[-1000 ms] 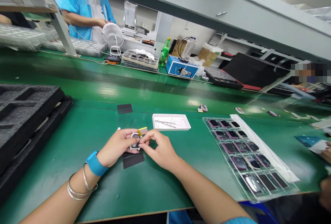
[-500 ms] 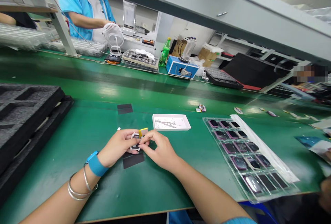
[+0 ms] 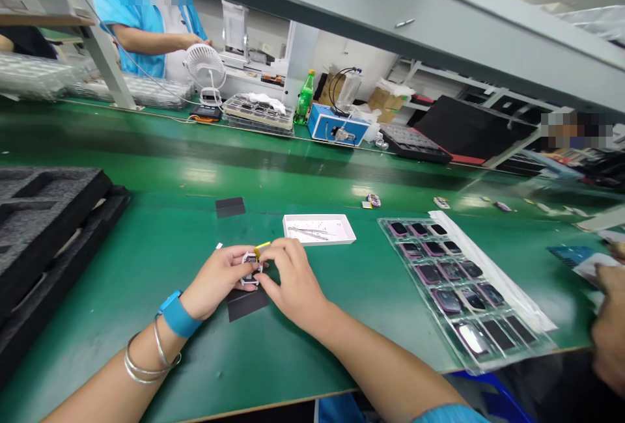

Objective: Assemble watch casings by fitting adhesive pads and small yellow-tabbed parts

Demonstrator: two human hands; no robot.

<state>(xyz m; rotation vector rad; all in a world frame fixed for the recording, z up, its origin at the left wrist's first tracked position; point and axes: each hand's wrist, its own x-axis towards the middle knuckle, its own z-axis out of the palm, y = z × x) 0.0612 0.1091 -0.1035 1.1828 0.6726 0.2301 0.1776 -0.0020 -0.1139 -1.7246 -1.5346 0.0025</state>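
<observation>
A: Sort of place?
B: To judge by the fittings, a small-electronics assembly workshop. Note, near, an opened device (image 3: 249,259) held over a long green worktop (image 3: 293,345); to the right, a clear compartmented tray (image 3: 517,353) of dark, rounded-square panels (image 3: 446,300).
A: Evidence of fine handwork?
B: See, at centre, tweezers (image 3: 308,234) among dark specks in a shallow white box (image 3: 319,243); beyond, small device bodies (image 3: 374,200) strung out toward the right.
A: And of work in batches?
B: Compare, at left, the compartmented foam trays (image 3: 68,215); far left, stacked clear packs (image 3: 36,75). Add, on the far side, a blue apparatus (image 3: 336,127) and a co-worker (image 3: 149,26) in a blue top.
</observation>
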